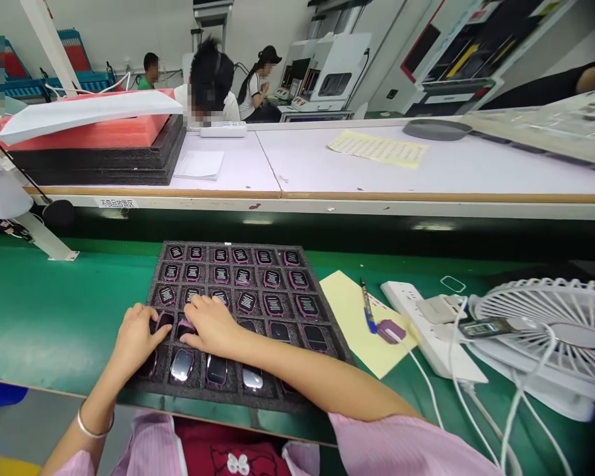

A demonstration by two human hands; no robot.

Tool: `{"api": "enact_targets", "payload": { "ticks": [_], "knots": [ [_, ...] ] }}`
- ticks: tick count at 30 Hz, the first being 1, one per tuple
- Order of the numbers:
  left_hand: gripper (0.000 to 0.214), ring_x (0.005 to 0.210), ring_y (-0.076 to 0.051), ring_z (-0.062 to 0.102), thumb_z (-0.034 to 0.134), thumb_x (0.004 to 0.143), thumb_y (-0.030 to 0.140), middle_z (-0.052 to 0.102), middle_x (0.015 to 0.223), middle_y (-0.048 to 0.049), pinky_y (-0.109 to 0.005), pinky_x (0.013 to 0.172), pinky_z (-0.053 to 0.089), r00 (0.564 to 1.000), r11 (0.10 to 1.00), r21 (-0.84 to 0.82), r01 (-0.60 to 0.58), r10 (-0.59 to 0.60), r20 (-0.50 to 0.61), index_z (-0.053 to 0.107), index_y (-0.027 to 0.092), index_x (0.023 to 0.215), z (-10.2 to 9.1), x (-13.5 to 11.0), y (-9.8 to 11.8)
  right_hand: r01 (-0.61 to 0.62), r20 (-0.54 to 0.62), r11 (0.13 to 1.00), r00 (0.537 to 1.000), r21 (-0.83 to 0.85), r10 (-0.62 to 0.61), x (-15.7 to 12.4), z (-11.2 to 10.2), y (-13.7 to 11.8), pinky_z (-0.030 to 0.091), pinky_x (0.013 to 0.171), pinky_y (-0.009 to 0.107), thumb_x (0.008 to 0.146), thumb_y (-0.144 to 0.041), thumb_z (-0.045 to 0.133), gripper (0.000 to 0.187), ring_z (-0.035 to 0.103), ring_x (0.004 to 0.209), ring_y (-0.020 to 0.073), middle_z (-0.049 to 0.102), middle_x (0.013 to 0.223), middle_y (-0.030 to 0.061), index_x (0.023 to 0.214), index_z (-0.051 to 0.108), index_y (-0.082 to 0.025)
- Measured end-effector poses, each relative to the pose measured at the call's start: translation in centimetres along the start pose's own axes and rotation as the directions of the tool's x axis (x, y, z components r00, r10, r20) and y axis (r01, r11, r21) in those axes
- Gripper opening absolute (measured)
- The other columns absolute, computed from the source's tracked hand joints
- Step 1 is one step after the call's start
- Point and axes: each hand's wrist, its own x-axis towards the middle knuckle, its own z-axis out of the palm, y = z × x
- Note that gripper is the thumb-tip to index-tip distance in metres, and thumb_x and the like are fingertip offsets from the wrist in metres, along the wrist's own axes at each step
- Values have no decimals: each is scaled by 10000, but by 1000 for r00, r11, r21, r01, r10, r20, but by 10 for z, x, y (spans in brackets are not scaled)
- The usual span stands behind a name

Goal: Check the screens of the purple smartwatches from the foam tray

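Note:
A black foam tray (327,324) lies on the green bench in front of me, its pockets filled with several small pink-edged devices (274,304). The far rows show labelled backs; the near rows show glossy dark faces (182,363). My left hand (136,338) rests on the tray's near-left part, fingers curled onto one device (164,320). My right hand (212,325) reaches across beside it, fingers bent down on the neighbouring device (184,327). Whether either device is lifted out of its pocket I cannot tell.
Right of the tray lie a yellow paper sheet (347,311), a pen (367,305), a pink device on a cable (391,330), a white power strip (421,317) and a white fan (550,337). A raised white shelf (377,172) behind holds foam trays (99,158). People sit beyond.

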Motion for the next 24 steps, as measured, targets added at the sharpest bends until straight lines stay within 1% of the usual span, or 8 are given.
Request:
{"api": "enact_targets", "payload": {
  "ticks": [4, 7, 9, 11, 16, 19, 22, 24],
  "knots": [
    [143, 622, -209, 577, 554, 859, 364, 635, 721, -9, -325, 623, 418, 996, 958, -287, 11, 15, 90, 549, 221, 868, -23, 11, 25, -1, -60, 978, 998, 209, 13, -7, -15, 17, 468, 714, 309, 821, -133, 668, 127, 630, 779, 203, 657, 843, 46, 828, 547, -174],
    [242, 656, -175, 603, 638, 816, 426, 626, 731, 1, -289, 616, 446, 990, 729, -681, -74, 136, 38, 534, 211, 860, -48, 30, 61, -24, -110, 889, 990, 457, 83, -14, -43, 36, 416, 550, 219, 889, -215, 591, 119, 570, 578, 119, 608, 723, -39, 897, 473, -206],
    [313, 672, -158, 636, 731, 758, 406, 672, 815, -23, -255, 576, 457, 981, 511, -858, -57, 189, 48, 503, 203, 829, -66, 47, 89, 22, -135, 583, 979, 812, 151, -18, -71, 47, 379, 475, 205, 917, -322, 585, 172, 524, 491, 94, 646, 757, -30, 984, 472, -210],
    [356, 593, -120, 604, 787, 731, 395, 667, 773, -13, -217, 516, 423, 979, 375, -922, -91, 204, -14, 523, 186, 846, -81, 65, 115, 137, -203, 311, 960, 941, 192, -23, -99, 55, 340, 444, 195, 873, -412, 683, 327, 489, 470, 68, 689, 828, 6, 1062, 531, -192],
    [507, 525, -64, 517, 808, 714, 408, 652, 813, 4, -190, 469, 381, 976, 141, -985, -101, 205, -70, 607, 147, 1098, -94, 93, 157, 316, -315, 43, 908, 948, 275, -32, -136, 61, 459, 519, 213, 828, -373, 787, 444, 560, 562, 84, 696, 828, 10, 1202, 638, -186],
    [523, 717, -99, 594, 813, 689, 325, 667, 921, -19, -204, 628, 471, 980, 138, -981, -140, 163, -116, 622, 152, 1145, -89, 96, 163, 313, -302, -19, 929, 950, 214, -34, -138, 63, 572, 675, 265, 852, -314, 773, 456, 673, 705, 129, 705, 839, 12, 1270, 639, -191],
    [511, 917, -159, 635, 755, 713, 282, 682, 1040, -56, -275, 835, 508, 970, 282, -930, -234, 129, -205, 614, 158, 1188, -85, 92, 162, 316, -309, -29, 940, 948, 141, -37, -136, 63, 603, 797, 297, 833, -293, 810, 504, 727, 810, 140, 736, 953, 23, 1299, 634, -215],
    [489, 909, -171, 643, 692, 751, 285, 684, 1036, -58, -300, 843, 512, 955, 403, -865, -297, 126, -269, 604, 168, 1217, -84, 87, 162, 316, -310, -42, 944, 948, 110, -38, -135, 63, 608, 794, 290, 817, -297, 835, 529, 739, 820, 145, 745, 950, 23, 1301, 637, -216]
  ]
}}
